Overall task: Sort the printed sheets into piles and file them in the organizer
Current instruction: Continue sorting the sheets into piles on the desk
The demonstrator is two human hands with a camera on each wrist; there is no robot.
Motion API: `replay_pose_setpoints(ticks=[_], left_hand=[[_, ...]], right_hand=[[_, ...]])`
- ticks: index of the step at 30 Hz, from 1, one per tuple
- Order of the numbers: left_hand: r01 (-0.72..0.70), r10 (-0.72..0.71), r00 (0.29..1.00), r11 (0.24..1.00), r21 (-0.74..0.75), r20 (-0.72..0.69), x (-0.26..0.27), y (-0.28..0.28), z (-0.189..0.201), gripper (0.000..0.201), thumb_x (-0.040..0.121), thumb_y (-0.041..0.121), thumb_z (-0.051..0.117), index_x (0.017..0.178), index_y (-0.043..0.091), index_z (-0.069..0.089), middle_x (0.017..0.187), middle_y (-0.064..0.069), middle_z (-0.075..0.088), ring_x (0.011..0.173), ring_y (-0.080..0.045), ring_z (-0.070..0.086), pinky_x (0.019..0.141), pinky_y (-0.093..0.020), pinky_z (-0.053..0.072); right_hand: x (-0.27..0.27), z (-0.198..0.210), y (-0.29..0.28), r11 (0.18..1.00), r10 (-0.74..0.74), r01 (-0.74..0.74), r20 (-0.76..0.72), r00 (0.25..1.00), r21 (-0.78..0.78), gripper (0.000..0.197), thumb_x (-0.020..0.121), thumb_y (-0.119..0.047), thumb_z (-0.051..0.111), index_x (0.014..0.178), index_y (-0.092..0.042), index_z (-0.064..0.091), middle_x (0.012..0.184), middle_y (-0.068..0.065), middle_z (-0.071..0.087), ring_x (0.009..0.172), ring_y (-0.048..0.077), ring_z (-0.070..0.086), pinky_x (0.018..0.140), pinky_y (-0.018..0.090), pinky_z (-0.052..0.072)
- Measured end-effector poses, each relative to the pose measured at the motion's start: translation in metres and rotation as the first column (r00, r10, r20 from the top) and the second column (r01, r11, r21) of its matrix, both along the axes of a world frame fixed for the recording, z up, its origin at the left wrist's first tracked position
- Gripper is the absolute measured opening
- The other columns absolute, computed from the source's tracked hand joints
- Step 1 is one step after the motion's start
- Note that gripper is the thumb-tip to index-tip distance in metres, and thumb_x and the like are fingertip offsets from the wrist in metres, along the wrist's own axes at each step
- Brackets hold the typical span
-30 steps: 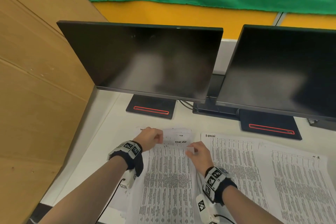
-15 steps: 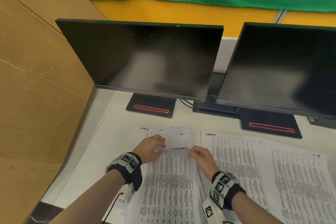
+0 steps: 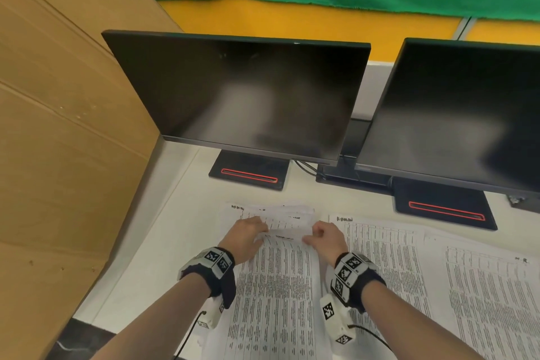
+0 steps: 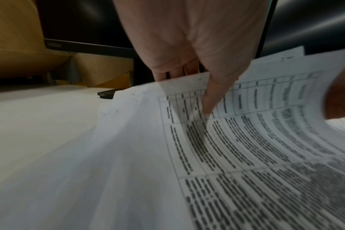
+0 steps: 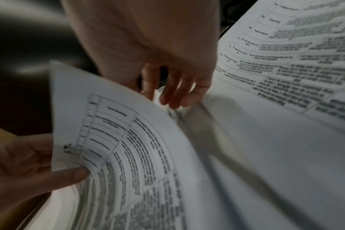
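Note:
Three piles of printed table sheets lie side by side on the white desk [image 3: 172,231]. My left hand [image 3: 260,229] and right hand [image 3: 314,235] both pinch the far edge of the top sheet [image 3: 287,228] of the left pile [image 3: 277,301], which curls up off the stack. In the left wrist view my left hand [image 4: 189,76] has its thumb on top of the sheet [image 4: 246,140] and its fingers beneath. The right wrist view shows my right hand [image 5: 173,95] with fingers curled at the lifted sheet [image 5: 128,140]. No organizer is in view.
Middle pile [image 3: 380,266] and right pile [image 3: 491,295] lie to the right. Two dark monitors [image 3: 248,90] [image 3: 467,114] stand behind the sheets, their black bases [image 3: 248,174] [image 3: 444,207] close to the piles' far edges. A wooden partition [image 3: 58,140] closes the left side.
The far edge of the top sheet has come up off the left pile and bent back toward me. Both hands have drawn level on that edge.

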State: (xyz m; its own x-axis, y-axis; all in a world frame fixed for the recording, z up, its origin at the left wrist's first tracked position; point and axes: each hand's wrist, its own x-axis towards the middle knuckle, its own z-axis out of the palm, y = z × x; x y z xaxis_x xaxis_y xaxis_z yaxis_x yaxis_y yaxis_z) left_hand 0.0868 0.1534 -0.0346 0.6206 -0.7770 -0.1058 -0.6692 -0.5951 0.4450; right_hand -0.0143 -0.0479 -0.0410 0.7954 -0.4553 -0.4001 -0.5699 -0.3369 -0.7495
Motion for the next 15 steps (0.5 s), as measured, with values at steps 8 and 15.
replay_pose_setpoints(ticks=[8, 15], left_hand=[[-0.06, 0.065, 0.994, 0.996, 0.06, -0.087, 0.007, -0.002, 0.009, 0.019, 0.089, 0.011, 0.051, 0.105, 0.009, 0.063, 0.103, -0.007, 0.064, 0.096, -0.024, 0.058, 0.08, -0.026, 0.041], [-0.059, 0.106, 0.979, 0.965, 0.254, -0.174, 0.027, -0.002, 0.011, 0.038, 0.087, 0.009, 0.052, 0.123, 0.017, 0.054, 0.134, 0.0, 0.052, 0.124, -0.022, 0.045, 0.104, -0.04, 0.033]], right_hand=[[0.009, 0.0, -0.003, 0.975, -0.066, 0.061, 0.02, 0.998, 0.214, 0.027, 0.097, -0.027, 0.04, 0.098, -0.019, 0.066, 0.096, 0.004, 0.065, 0.085, 0.018, 0.059, 0.092, 0.042, 0.049], [0.018, 0.006, -0.001, 0.993, 0.109, -0.112, -0.104, 0.989, -0.029, 0.022, 0.09, -0.008, 0.049, 0.092, -0.027, 0.061, 0.113, 0.005, 0.062, 0.1, 0.028, 0.062, 0.09, 0.042, 0.052]])
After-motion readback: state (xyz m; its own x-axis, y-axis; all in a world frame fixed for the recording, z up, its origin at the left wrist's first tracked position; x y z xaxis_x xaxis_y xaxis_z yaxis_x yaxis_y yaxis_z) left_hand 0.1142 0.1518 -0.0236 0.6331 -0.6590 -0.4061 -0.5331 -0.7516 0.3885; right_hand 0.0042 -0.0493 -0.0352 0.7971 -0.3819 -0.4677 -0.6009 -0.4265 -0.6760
